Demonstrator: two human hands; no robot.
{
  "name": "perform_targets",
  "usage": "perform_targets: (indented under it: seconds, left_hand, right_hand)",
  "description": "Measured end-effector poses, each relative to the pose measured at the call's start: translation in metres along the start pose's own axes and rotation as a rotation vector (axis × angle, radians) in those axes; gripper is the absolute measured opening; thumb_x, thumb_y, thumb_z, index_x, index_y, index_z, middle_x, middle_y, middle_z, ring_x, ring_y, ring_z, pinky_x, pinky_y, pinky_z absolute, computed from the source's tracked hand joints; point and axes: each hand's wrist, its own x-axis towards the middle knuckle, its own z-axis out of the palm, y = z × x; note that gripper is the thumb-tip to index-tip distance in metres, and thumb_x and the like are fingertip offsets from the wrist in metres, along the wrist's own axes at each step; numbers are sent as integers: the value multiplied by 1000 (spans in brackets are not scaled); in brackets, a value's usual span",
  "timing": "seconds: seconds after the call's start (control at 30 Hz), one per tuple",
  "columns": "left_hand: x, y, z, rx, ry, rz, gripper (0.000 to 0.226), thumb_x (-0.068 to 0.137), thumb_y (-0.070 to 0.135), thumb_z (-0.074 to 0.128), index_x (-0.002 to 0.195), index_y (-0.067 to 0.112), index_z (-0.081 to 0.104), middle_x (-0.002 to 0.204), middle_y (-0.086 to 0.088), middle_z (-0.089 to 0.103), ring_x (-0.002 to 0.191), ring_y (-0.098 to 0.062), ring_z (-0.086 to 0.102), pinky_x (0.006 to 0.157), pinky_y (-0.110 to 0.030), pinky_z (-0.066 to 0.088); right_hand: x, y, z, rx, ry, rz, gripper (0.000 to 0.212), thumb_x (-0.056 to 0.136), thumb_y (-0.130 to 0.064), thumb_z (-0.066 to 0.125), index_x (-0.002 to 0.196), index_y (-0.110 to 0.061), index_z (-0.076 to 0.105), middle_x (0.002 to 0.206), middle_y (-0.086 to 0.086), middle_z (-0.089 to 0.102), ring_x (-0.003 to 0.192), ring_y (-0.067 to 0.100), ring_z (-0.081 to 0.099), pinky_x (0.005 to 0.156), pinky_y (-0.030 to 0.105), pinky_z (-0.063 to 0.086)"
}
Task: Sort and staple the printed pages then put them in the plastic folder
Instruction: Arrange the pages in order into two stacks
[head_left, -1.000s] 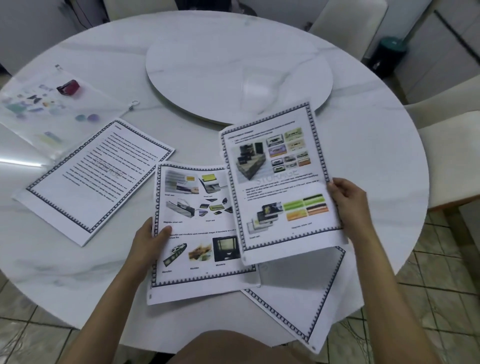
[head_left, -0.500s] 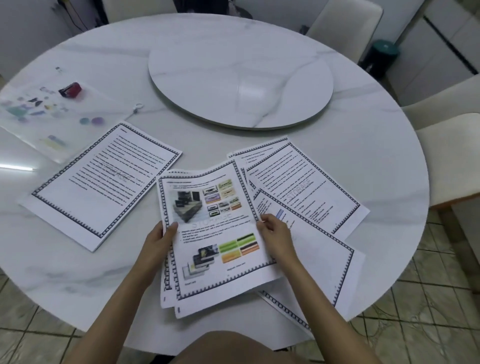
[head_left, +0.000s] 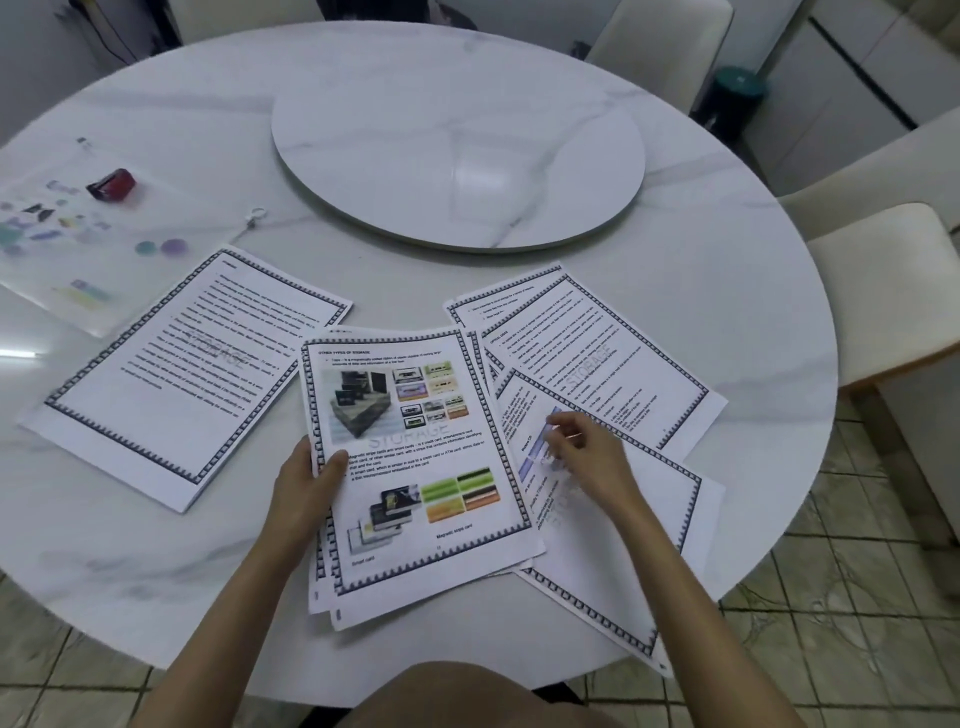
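Note:
Printed pages with patterned borders lie on the round white table (head_left: 701, 218). My left hand (head_left: 306, 483) grips the left edge of a small stack topped by a picture page (head_left: 415, 457), thumb on top. My right hand (head_left: 582, 452) hovers over the page with a blue chart (head_left: 613, 525) to the right, fingers loosely curled and holding nothing. Behind it lies a text page (head_left: 597, 353). Another text page (head_left: 192, 374) lies apart to the left. The clear plastic folder (head_left: 67, 244) sits at the far left with a small red stapler (head_left: 111, 183) on it.
A raised round turntable (head_left: 457, 156) fills the table's centre. A small metal clip (head_left: 254, 215) lies by the folder's corner. Cream chairs (head_left: 883, 291) stand at the right and back, and a dark bin (head_left: 737, 88) is beyond. The chart page overhangs the near table edge.
The picture page, held up by my right hand a second ago, now lies on the stack under my left hand. My right hand let go and moved right over the chart page.

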Motion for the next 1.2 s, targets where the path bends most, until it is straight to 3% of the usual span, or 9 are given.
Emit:
perform_targets:
  seconds: [0.17, 0.3, 0.37, 0.43, 0.8, 1.07, 1.2]
  left_hand:
    - [0, 0, -3, -1, 26, 6, 19, 94, 16, 50, 113, 15, 52, 109, -13, 65, 91, -32, 65, 85, -51, 52]
    - [-3, -1, -3, 11, 58, 10, 18, 94, 17, 52, 112, 16, 53, 110, -14, 65, 92, -34, 64, 86, -53, 51]
    - [-5, -1, 0, 27, 75, 20, 21, 94, 17, 51, 114, 11, 53, 110, -16, 64, 92, -33, 63, 85, -50, 51]
    - [-5, 0, 3, 44, 88, 32, 25, 94, 16, 51, 117, 6, 53, 110, -17, 63, 91, -33, 62, 83, -45, 51]
    - [-13, 3, 18, 42, 117, 20, 28, 94, 15, 51, 120, 5, 52, 115, -18, 62, 96, -35, 62, 86, -49, 50]
    - [-20, 1, 23, 26, 146, 10, 28, 94, 15, 51, 121, 5, 51, 117, -19, 61, 98, -36, 62, 88, -52, 50]
    - [-24, 1, 26, 39, 159, 17, 29, 94, 16, 51, 121, 5, 51, 118, -19, 61, 98, -37, 62, 88, -54, 49]
  right_hand:
    - [10, 22, -51, -269, 43, 6, 28, 87, -17, 64, 114, -12, 62, 103, 6, 59, 82, 13, 53, 66, 17, 38]
    - [15, 42, -76, -456, 30, 25, 41, 82, -14, 68, 121, -7, 58, 116, 14, 51, 110, 27, 50, 94, 30, 38]
    - [14, 49, -81, -492, 16, 48, 43, 81, -13, 69, 123, -10, 57, 122, 14, 48, 118, 29, 45, 101, 39, 37]
    - [13, 53, -81, -514, 4, 63, 48, 80, -15, 70, 125, -13, 55, 126, 10, 45, 123, 27, 39, 103, 39, 33]
    - [16, 53, -87, -580, -47, 33, 48, 79, -22, 70, 123, -16, 51, 123, 4, 46, 120, 22, 38, 96, 34, 28]
    - [20, 50, -92, -570, -69, 21, 37, 81, -19, 67, 116, -10, 57, 108, 4, 46, 108, 21, 46, 90, 33, 29]
    - [18, 49, -98, -498, -112, -21, 9, 87, -18, 61, 89, -11, 57, 85, 0, 46, 84, 18, 44, 65, 26, 31]
